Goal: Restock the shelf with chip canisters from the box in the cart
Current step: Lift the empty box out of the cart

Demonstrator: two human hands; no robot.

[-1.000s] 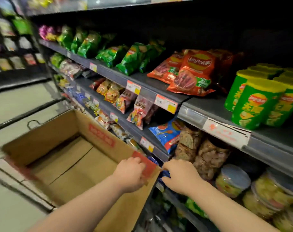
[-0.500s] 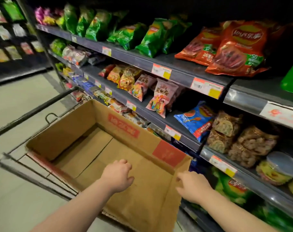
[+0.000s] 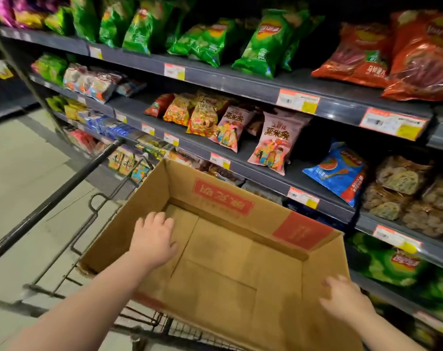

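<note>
- Reaching down at 7 o'clock, the left hand is over the left side of the box, palm down, fingers loosely spread and holding nothing. I cannot tell whether it touches the cardboard.
- At 5 o'clock the right hand is blurred, with its fingers out fairly straight and nothing in them. It is at the box's right wall, but contact cannot be told.
- At 6 o'clock the box sits in the cart with its top open. Its folded bottom flaps are bare, and red printed panels mark the far wall.
- The cart's black bar slants from 9 o'clock up towards the middle, with wire frame just beside the box's left wall.
- Running from 11 o'clock to 4 o'clock, the shelf stands just beyond the box, its tiers edged with price tags.
- On the top tier, green bags are at 12 o'clock and red bags at 2 o'clock.
- On the middle tier, pink packs are near the centre and a blue bag is at 3 o'clock.
- Low at 4 o'clock are green packs, too blurred to tell bags from canisters.
- Pale floor fills 9 o'clock.
</note>
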